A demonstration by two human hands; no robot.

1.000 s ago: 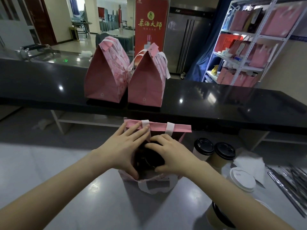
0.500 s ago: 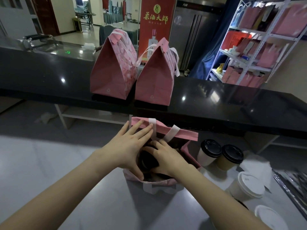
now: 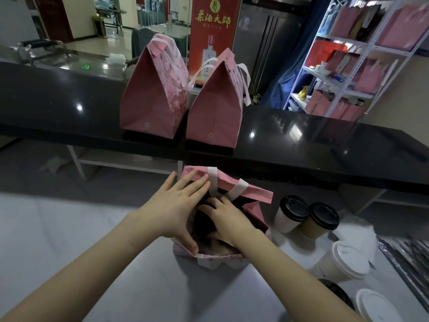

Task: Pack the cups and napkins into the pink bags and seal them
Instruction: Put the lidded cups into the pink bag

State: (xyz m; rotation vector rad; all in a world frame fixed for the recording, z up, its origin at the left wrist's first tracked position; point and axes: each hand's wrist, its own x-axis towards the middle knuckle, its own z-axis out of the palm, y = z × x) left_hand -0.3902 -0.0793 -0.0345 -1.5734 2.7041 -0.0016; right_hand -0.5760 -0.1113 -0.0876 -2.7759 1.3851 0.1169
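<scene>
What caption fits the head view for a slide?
Left hand steadies the open pink bag while right hand reaches inside; two sealed bags stand on the black counter.

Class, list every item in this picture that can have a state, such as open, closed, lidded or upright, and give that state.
Front pink bag: upright, top open.
Counter bags: upright, tops folded shut.
Black-lidded cups: upright, lidded, outside the bag.
White-lidded cup: upright, lidded.
Left hand: fingers straight, on the bag's rim.
Right hand: inside the bag, grip hidden.
</scene>
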